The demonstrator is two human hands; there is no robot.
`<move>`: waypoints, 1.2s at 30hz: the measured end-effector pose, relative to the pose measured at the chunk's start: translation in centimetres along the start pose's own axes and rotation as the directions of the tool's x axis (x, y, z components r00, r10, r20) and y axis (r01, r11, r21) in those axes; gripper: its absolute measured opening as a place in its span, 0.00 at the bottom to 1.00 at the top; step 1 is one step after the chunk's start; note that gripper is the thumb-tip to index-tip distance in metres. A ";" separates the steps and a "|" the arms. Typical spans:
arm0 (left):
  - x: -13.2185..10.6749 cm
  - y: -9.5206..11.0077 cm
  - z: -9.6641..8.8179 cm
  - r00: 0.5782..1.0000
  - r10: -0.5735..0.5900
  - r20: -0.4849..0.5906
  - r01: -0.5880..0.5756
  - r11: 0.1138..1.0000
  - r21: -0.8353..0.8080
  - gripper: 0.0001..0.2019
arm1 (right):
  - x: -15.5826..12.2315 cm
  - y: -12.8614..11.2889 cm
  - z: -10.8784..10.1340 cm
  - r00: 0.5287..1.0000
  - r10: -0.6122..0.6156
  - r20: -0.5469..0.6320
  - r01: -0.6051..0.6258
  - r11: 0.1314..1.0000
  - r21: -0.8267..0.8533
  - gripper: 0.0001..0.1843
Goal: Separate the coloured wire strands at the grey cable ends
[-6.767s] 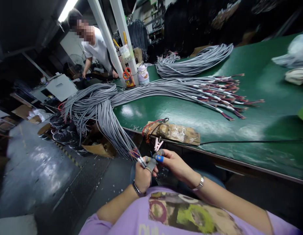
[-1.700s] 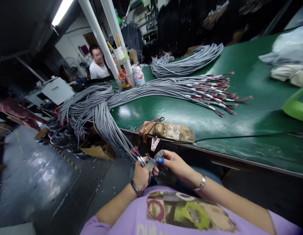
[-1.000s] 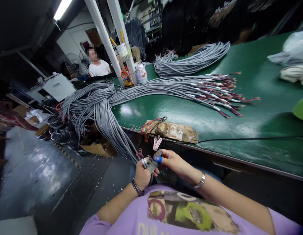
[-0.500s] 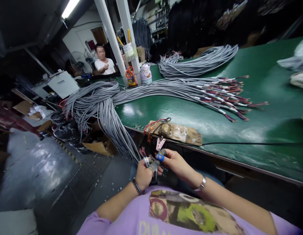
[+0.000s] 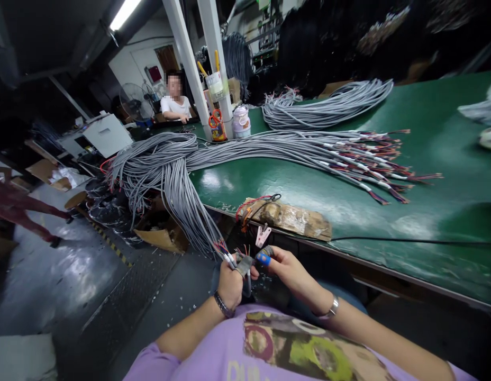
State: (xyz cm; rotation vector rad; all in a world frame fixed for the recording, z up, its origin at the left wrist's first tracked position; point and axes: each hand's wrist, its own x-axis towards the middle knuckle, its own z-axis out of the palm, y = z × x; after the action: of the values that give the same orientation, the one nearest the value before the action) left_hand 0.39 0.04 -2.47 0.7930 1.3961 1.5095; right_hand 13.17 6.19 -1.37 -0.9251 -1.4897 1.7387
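My left hand (image 5: 232, 280) is closed around a grey cable (image 5: 248, 286) whose thin coloured wires (image 5: 245, 250) fan out above the fingers. Its thumb is wrapped in grey tape. Close beside it, my right hand (image 5: 278, 261) pinches with taped fingertips, one wrapped in blue; anything between them is too small to make out. A pink clip (image 5: 263, 235) hangs just above the right fingers at the bench edge. Grey cables (image 5: 190, 211) drape off the bench, their stripped ends reaching down next to my left hand.
The green bench (image 5: 428, 233) carries a long fanned bundle of cables (image 5: 269, 145) and a coiled bundle (image 5: 328, 108). A wooden block (image 5: 301, 219) wrapped in tape sits at the front edge, with a black cord (image 5: 388, 239). A person (image 5: 176, 103) sits beyond the posts. A cardboard box (image 5: 162, 238) stands below.
The view has shifted slightly, so the bench appears lower and further right. My right fingers have come slightly away from the left hand's cable. At far left, a walking person's legs show more.
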 end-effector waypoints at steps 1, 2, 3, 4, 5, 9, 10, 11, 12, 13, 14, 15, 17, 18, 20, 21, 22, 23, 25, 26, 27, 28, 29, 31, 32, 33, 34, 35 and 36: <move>0.0 0.0 0.0 1.000 0.008 0.017 -0.008 1.000 0.003 0.13 | 0.1 -0.2 0.0 1.000 0.003 0.014 -0.003 1.000 -0.005 0.22; -0.1 -0.1 0.0 0.999 0.013 0.035 -0.014 1.000 0.008 0.13 | 0.2 -0.4 0.0 1.000 0.006 0.031 -0.006 1.000 -0.010 0.21; -0.1 -0.1 -0.1 0.999 0.016 0.051 -0.016 1.000 0.014 0.14 | 0.3 -0.6 0.0 0.998 0.007 0.057 -0.007 1.000 -0.008 0.21; -0.1 -0.2 -0.1 0.998 0.011 0.068 -0.012 1.000 0.025 0.14 | 0.4 -0.9 0.1 0.995 0.009 0.098 -0.010 1.000 0.009 0.20; -0.2 -0.2 -0.2 0.997 0.000 0.082 -0.003 0.999 0.037 0.14 | 0.4 -1.0 0.2 0.989 0.010 0.151 -0.017 0.999 0.042 0.20; -0.2 -0.5 -0.5 0.994 -0.029 0.103 0.020 0.996 0.088 0.15 | 0.2 -1.2 0.8 0.950 -0.009 0.311 -0.066 0.971 0.230 0.19; -0.2 -0.6 -0.5 0.995 -0.028 0.092 0.020 0.996 0.091 0.15 | 0.1 -1.1 1.0 0.953 -0.010 0.304 -0.071 0.965 0.254 0.19; -0.2 -0.6 -0.4 0.997 -0.026 0.075 0.020 0.996 0.089 0.15 | 0.1 -0.9 1.1 0.958 -0.010 0.286 -0.070 0.961 0.267 0.19; -0.1 -0.5 -0.4 0.998 -0.026 0.056 0.021 0.996 0.086 0.15 | 0.1 -0.7 1.2 0.965 -0.006 0.260 -0.067 0.960 0.271 0.19; -0.1 -0.5 -0.3 0.999 -0.027 0.035 0.024 0.997 0.080 0.15 | 0.1 -0.4 1.2 0.974 0.004 0.227 -0.065 0.962 0.264 0.20; -0.1 -0.4 -0.2 1.000 -0.027 0.013 0.026 0.997 0.072 0.15 | 0.1 -0.1 1.2 0.982 0.018 0.187 -0.065 0.967 0.247 0.20; -0.1 -0.3 -0.1 1.000 -0.029 -0.010 0.029 0.998 0.059 0.15 | 0.2 0.2 1.2 0.990 0.036 0.139 -0.067 0.972 0.226 0.21; 0.0 -0.2 0.0 0.998 -0.037 -0.054 0.039 0.999 0.024 0.16 | 0.3 0.7 1.0 0.997 0.072 0.032 -0.077 0.978 0.192 0.21; 0.1 -0.1 0.1 0.997 -0.044 -0.070 0.044 0.999 0.006 0.16 | 0.4 0.9 0.8 0.996 0.090 -0.014 -0.085 0.978 0.190 0.21; 0.1 0.0 0.0 0.995 -0.057 -0.083 0.057 0.998 -0.012 0.16 | 0.5 1.1 0.6 0.990 0.127 -0.058 -0.112 0.971 0.212 0.20; 0.1 -0.1 0.0 0.995 -0.059 -0.079 0.059 0.998 -0.005 0.16 | 0.5 1.1 0.6 0.988 0.148 -0.052 -0.132 0.965 0.227 0.20; 0.1 -0.1 0.0 0.996 -0.058 -0.071 0.059 0.998 0.009 0.16 | 0.5 1.0 0.5 0.986 0.167 -0.030 -0.155 0.959 0.236 0.20; 0.0 -0.1 -0.1 0.997 -0.055 -0.062 0.056 0.998 0.029 0.16 | 0.5 0.9 0.5 0.984 0.179 0.000 -0.174 0.956 0.236 0.20; -0.1 -0.3 -0.1 0.998 -0.048 -0.039 0.051 0.996 0.069 0.16 | 0.5 0.5 0.5 0.984 0.173 0.053 -0.180 0.961 0.208 0.20; -0.2 -0.3 -0.2 0.999 -0.046 -0.026 0.048 0.995 0.085 0.16 | 0.5 0.4 0.5 0.985 0.156 0.072 -0.167 0.969 0.184 0.21; -0.2 -0.4 -0.2 0.999 -0.044 -0.013 0.045 0.994 0.098 0.17 | 0.5 0.3 0.6 0.987 0.135 0.085 -0.148 0.976 0.159 0.21; -0.2 -0.4 -0.2 0.999 -0.042 -0.001 0.042 0.993 0.108 0.17 | 0.5 0.2 0.6 0.989 0.114 0.092 -0.126 0.982 0.137 0.21; -0.3 -0.5 -0.2 0.999 -0.039 0.008 0.038 0.993 0.114 0.17 | 0.5 0.2 0.6 0.991 0.096 0.097 -0.108 0.987 0.122 0.22; -0.3 -0.5 -0.3 0.999 -0.032 0.019 0.030 0.992 0.123 0.17 | 0.5 0.2 0.5 0.993 0.072 0.097 -0.083 0.991 0.108 0.22; -0.3 -0.5 -0.3 0.999 -0.030 0.028 0.026 0.991 0.129 0.17 | 0.5 0.3 0.5 0.994 0.065 0.093 -0.075 0.992 0.103 0.22; -0.3 -0.5 -0.4 0.999 -0.028 0.044 0.022 0.990 0.137 0.17 | 0.5 0.3 0.4 0.994 0.062 0.092 -0.071 0.993 0.098 0.22; -0.3 -0.6 -0.4 0.997 -0.029 0.066 0.019 0.989 0.148 0.17 | 0.5 0.4 0.4 0.993 0.061 0.101 -0.070 0.993 0.096 0.22; -0.4 -0.6 -0.4 0.995 -0.033 0.091 0.017 0.987 0.162 0.17 | 0.5 0.4 0.3 0.990 0.061 0.124 -0.074 0.993 0.097 0.21; -0.4 -0.6 -0.5 0.993 -0.036 0.114 0.016 0.984 0.176 0.18 | 0.5 0.5 0.3 0.986 0.062 0.157 -0.078 0.992 0.102 0.21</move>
State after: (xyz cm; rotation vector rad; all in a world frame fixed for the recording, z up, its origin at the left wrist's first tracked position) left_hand 0.20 -0.53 -3.10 0.9518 1.4596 1.3114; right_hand 12.68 6.41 -1.84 -0.8122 -1.4571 1.9597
